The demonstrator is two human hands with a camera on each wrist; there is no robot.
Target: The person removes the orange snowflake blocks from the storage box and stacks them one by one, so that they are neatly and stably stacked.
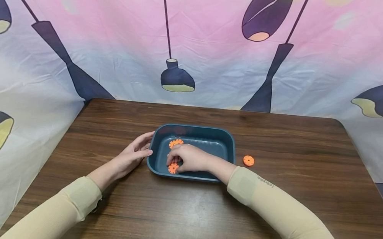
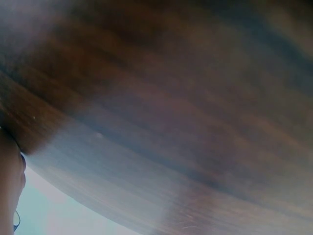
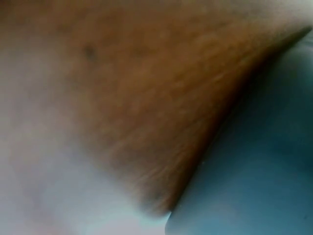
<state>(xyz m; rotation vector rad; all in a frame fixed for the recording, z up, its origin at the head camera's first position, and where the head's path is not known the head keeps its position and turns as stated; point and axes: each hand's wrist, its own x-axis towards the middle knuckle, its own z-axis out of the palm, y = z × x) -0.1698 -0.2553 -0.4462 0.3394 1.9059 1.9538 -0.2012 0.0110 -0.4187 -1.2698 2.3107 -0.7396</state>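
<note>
A dark blue rectangular basin [image 1: 222,136] stands on the table. My left hand [image 1: 136,153] rests against its left wall from outside, thumb toward the near side and fingers partly hidden. Inside the basin, my right hand [image 1: 189,158] reaches down at the left end, its fingers and thumb curled about an orange notched disc [image 1: 173,168] with a centre hole. More orange notched discs [image 1: 174,143] lie just beyond the fingers, and another is partly covered by the hand. The right wrist view shows the basin wall [image 3: 254,166], blurred.
One orange notched disc [image 1: 248,160] lies on the wooden table [image 1: 295,152], to the right of the basin. A cloth printed with lamps [image 1: 178,76] hangs behind the table's far edge. The left wrist view holds mostly blurred table surface [image 2: 161,122].
</note>
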